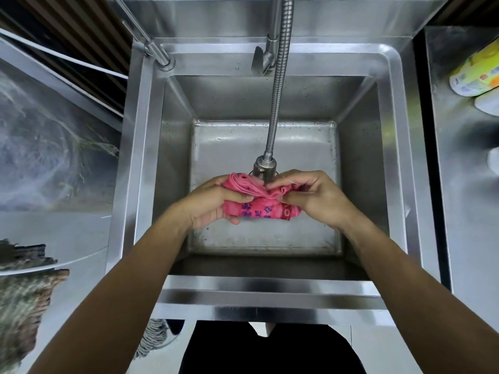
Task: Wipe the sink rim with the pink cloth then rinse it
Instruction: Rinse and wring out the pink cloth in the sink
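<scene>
pink cloth (259, 201): bunched into a thick wad, held over the middle of the basin, dead centre of the view, right under the spray head. Purple print shows on the lower fold.

left hand (213, 205): at about 9 o'clock of the cloth, fingers curled around the left end, thumb on top. Looks like it's anchoring that end so the other hand can work the folds.

right hand (317, 197): at 3 o'clock of the cloth, fingertips pinching the gathered top edge. My guess is it's scrunching the fabric, the way you would for a rinse.

spray head (264, 167): hangs off the flexible hose (279, 85) at 12 o'clock of the cloth, nearly touching it. Can't tell if water is running, no stream visible.

faucet lever (259, 60): up at 12 o'clock on the back ledge, nobody's hand on it.

sink rim (270, 292): steel, front edge at 6 o'clock, between the forearms. Can't tell if it's wet or wiped.

stage: I'd say we're on the rinse part, since the cloth is in the basin and not on the rim.

basin floor (264, 236): droplets scattered along its edges.

bottle (475, 71): yellow-green label, lying on the counter at 2 o'clock, well apart from the action.
</scene>
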The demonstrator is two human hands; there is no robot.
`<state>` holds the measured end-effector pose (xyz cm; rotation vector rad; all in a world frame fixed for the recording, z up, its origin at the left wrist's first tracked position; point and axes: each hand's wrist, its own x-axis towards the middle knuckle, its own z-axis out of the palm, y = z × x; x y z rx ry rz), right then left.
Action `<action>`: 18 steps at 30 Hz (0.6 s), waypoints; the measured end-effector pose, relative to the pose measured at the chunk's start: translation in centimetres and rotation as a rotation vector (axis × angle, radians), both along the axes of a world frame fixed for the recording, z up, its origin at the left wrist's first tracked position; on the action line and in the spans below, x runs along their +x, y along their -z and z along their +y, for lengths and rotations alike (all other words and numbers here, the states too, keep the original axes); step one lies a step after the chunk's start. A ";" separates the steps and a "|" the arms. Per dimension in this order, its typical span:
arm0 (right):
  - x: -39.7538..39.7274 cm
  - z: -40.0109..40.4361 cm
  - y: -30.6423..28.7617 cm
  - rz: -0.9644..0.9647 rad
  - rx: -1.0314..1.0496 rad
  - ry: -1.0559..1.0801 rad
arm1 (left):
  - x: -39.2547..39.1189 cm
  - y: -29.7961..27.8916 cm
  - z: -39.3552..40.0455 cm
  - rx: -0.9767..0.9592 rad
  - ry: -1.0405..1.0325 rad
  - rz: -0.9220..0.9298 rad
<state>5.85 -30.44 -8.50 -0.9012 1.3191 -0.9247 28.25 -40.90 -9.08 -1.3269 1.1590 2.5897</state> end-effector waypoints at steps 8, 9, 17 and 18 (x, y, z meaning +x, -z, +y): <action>1.1 0.3 -0.4 0.461 -0.439 -0.073 | -0.2 0.6 -2.9 0.327 0.407 0.110; 1.3 0.4 -0.5 0.503 -0.495 -0.093 | -0.7 0.6 -3.1 0.333 0.533 0.122; -2.3 0.1 -3.9 -0.193 0.058 -0.316 | -3.9 -1.8 -3.3 -0.352 0.994 -0.271; -3.5 -0.6 -3.8 -0.292 0.117 -0.258 | -4.0 -2.0 -3.4 -0.425 1.004 -0.258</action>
